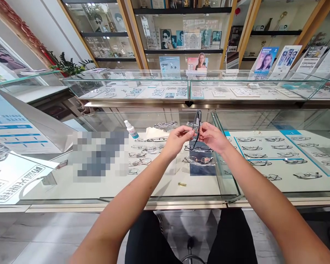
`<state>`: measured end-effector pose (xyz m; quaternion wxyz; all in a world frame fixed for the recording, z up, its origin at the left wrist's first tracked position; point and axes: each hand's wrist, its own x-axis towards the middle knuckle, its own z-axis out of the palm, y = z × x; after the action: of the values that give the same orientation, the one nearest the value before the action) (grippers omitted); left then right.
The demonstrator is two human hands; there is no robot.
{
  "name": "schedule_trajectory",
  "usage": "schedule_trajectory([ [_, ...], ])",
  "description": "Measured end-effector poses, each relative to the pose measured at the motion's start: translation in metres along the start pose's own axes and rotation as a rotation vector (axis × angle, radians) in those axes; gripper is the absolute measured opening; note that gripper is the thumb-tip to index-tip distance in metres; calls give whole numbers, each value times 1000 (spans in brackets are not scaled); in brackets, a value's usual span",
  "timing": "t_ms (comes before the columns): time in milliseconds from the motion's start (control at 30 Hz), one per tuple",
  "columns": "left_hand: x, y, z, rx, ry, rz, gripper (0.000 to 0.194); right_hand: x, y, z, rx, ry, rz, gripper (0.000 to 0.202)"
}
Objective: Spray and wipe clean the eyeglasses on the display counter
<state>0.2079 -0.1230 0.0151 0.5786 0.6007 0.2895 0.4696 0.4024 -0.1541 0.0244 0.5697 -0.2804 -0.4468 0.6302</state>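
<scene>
A pair of dark-framed eyeglasses [200,118] is held up on edge above the glass counter, in the middle of the head view. My left hand [178,141] pinches it from the left, thumb and fingertips on the lens area. From the other side, the fingers of my right hand [213,137] are closed on the frame. Left of my hands, a white spray bottle [131,129] with blue-tinted liquid stands upright. Beside it lies a pale cloth [155,132]. Beneath my hands, several eyeglasses [200,160] rest in the display case.
The glass showcase [165,199] spans the front, with a small gold-coloured piece [182,184] near its front edge. More eyeglasses [251,147] lie in rows at right. A tilted sign board [13,126] stands at left. A second glass case [154,78] runs behind.
</scene>
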Motion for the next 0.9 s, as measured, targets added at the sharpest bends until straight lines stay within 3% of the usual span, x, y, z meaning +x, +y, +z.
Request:
schedule_trajectory([
  [467,0,1,0,12,27,32,55,0,2,-4,-65,15,-6,49],
  [900,1,0,0,73,-35,77,47,-1,-2,-5,-15,60,6,47],
])
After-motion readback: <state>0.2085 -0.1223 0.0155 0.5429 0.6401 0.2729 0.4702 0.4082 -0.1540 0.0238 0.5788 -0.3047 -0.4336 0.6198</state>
